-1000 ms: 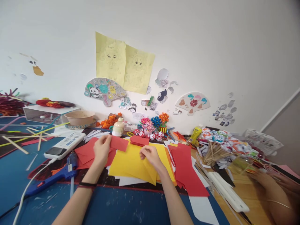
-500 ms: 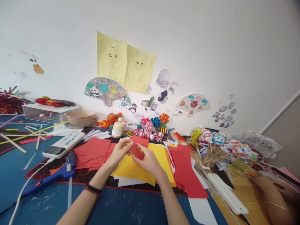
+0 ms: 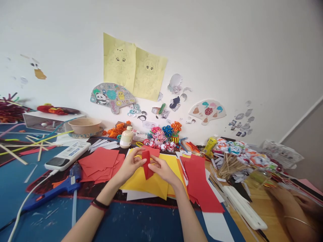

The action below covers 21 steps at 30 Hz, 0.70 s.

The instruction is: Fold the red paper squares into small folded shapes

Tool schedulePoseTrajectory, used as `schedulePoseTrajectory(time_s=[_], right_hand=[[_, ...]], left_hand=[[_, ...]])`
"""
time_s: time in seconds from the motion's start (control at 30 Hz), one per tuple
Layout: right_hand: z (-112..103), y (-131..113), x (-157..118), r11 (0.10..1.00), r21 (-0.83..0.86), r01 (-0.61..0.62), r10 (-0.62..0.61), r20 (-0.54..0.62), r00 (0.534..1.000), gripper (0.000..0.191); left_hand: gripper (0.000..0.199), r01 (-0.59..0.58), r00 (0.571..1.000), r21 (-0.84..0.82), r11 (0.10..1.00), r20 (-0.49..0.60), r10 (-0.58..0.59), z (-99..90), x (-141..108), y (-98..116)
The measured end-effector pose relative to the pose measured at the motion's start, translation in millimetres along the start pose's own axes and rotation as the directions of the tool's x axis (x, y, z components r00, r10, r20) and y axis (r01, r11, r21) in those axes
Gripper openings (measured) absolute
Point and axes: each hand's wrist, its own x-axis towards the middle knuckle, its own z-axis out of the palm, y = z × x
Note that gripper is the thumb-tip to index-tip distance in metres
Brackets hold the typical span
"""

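Observation:
A small folded piece of red paper (image 3: 146, 165) is held up between both hands, its folds partly opened and its lower tip pointing down. My left hand (image 3: 133, 164) pinches its left side, thumb at the front. On the right side, the fingers of my right hand (image 3: 161, 168) close on its edge. Yellow paper sheets (image 3: 141, 185) lie beneath the hands. Just behind the fingers another red paper piece (image 3: 154, 152) rests on them. To the left sits a pile of red paper squares (image 3: 101, 163); longer red sheets (image 3: 202, 185) lie on the right.
A blue glue gun (image 3: 55, 191) and a white power strip (image 3: 68, 156) are at left. A glue bottle (image 3: 126, 137) and pipe-cleaner flowers (image 3: 168, 131) stand by the wall. At right are a white power strip (image 3: 246, 206) and another person's hand (image 3: 280, 195).
The folded red paper has turned more upright and its folds have spread. My fingers have shifted their hold along its sides.

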Motion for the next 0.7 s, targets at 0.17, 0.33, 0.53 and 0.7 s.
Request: schedulePoseTrajectory(time_s=[0.17,0.33,0.53,0.7], right_hand=[[-6,7,1,0.961,0.276,-0.026,0.084,-0.199,0.976,0.037],[-10,8,5,0.921,0.384,0.072,0.035,-0.267,0.963,0.051],[-10,15,9,0.915,0.391,0.097,0.058,-0.366,0.929,0.055],[-7,16,10,0.929,0.365,0.062,0.073,-0.346,0.935,0.049]], left_hand=[[0.045,0.029,0.997,-0.040,0.999,-0.077,-0.032,-1.4,2,3],[0.042,0.087,0.990,0.009,0.996,-0.112,-0.086,0.4,1,6],[0.054,-0.192,0.933,0.627,0.755,-0.123,0.339,6.2,-5,2],[0.045,-0.385,0.854,0.875,0.294,0.216,0.473,12.4,-10,10]])
